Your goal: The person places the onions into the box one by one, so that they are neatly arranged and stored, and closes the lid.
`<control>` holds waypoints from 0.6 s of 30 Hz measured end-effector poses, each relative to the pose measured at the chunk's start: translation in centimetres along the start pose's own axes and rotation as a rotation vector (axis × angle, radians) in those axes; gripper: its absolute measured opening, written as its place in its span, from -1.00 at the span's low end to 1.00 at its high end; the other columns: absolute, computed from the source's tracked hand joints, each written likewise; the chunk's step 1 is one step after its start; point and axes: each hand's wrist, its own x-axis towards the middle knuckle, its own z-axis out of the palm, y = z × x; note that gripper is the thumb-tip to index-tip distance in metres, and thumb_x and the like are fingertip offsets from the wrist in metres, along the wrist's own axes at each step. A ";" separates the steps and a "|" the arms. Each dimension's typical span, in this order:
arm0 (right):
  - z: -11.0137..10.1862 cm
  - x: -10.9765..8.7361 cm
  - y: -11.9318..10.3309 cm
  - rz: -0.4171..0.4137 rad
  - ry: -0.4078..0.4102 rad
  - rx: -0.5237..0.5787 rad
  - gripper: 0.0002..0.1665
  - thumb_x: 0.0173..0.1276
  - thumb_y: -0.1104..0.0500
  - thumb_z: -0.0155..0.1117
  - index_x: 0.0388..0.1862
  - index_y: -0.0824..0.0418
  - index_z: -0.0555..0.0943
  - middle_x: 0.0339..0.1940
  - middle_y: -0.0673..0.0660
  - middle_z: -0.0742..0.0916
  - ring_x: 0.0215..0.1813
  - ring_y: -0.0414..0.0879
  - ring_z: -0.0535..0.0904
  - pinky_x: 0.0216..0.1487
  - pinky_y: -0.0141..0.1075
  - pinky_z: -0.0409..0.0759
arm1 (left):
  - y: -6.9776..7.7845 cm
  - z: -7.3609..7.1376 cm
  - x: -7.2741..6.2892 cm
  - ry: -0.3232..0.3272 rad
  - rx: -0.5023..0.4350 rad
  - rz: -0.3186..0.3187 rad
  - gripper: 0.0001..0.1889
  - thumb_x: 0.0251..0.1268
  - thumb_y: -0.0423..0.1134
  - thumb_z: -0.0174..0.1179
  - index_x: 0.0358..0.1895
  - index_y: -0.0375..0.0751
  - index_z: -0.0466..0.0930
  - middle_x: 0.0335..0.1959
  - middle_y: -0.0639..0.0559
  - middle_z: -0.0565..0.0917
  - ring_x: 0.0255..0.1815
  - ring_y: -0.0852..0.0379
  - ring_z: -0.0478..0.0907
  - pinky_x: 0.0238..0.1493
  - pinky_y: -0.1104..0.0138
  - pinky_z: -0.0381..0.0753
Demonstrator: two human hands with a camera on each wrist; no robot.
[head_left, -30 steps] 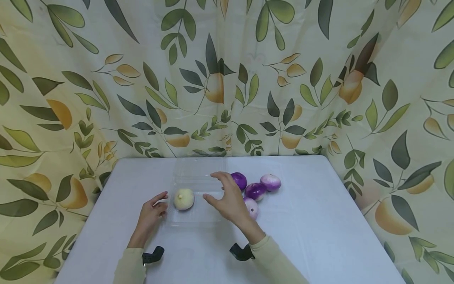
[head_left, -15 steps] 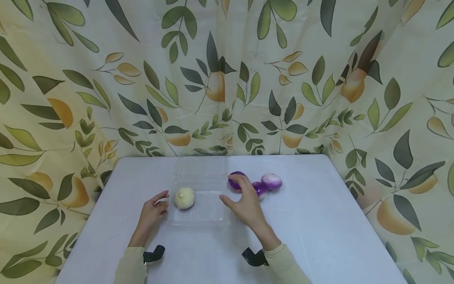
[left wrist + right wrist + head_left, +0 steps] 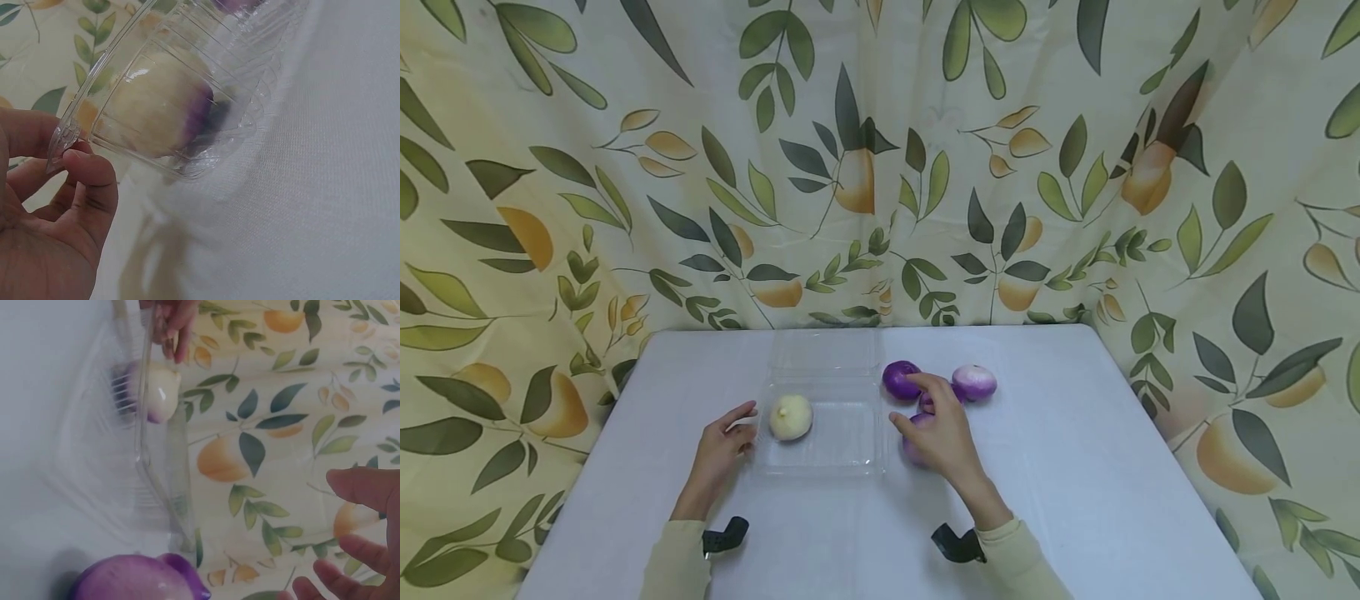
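my left hand (image 3: 722,450) pinches the clear container (image 3: 842,433) by its rim, best kept steady. my right hand (image 3: 943,433), fingers spread, holds nothing near the closest purple vegetable (image 3: 913,453); i should cup it low, without rolling the other purple vegetables (image 3: 974,383).

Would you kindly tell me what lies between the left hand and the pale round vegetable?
The rim and side wall of the clear container lie between the left hand and the pale round vegetable, as the left wrist view shows.
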 end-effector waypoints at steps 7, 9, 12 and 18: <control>-0.4 -0.4 1.8 0.058 -0.003 0.028 -0.28 0.04 0.16 0.54 0.22 0.20 0.51 0.23 0.20 0.58 0.21 0.15 0.54 0.20 0.06 0.54 | -0.1 0.0 0.0 -0.002 -0.009 -0.001 -0.49 0.40 -0.41 0.06 0.41 -0.17 0.36 0.31 -0.14 0.43 -0.26 0.30 0.46 -0.30 0.48 0.52; -0.5 -0.5 2.3 0.073 -0.007 0.032 -0.26 0.05 0.16 0.53 0.24 0.20 0.50 0.24 0.21 0.58 0.23 0.19 0.53 0.21 0.10 0.52 | -0.1 -0.1 0.0 -0.003 -0.010 -0.001 -0.49 0.40 -0.40 0.06 0.41 -0.17 0.35 0.32 -0.14 0.43 -0.26 0.31 0.46 -0.29 0.48 0.52; -0.6 -0.6 3.0 0.092 -0.015 0.038 -0.25 0.05 0.16 0.53 0.25 0.23 0.49 0.23 0.21 0.58 0.23 0.21 0.53 0.18 0.11 0.53 | 0.0 -0.1 0.0 -0.005 -0.010 -0.004 -0.49 0.41 -0.39 0.06 0.42 -0.17 0.35 0.33 -0.14 0.42 -0.24 0.31 0.46 -0.29 0.47 0.52; -0.7 -0.8 4.1 0.091 0.002 0.061 -0.29 0.04 0.20 0.53 0.20 0.27 0.51 0.20 0.21 0.60 0.21 0.20 0.54 0.10 0.10 0.56 | 0.0 -0.1 -0.1 -0.007 -0.014 -0.004 -0.49 0.41 -0.40 0.06 0.42 -0.17 0.35 0.32 -0.13 0.42 -0.25 0.31 0.46 -0.29 0.47 0.52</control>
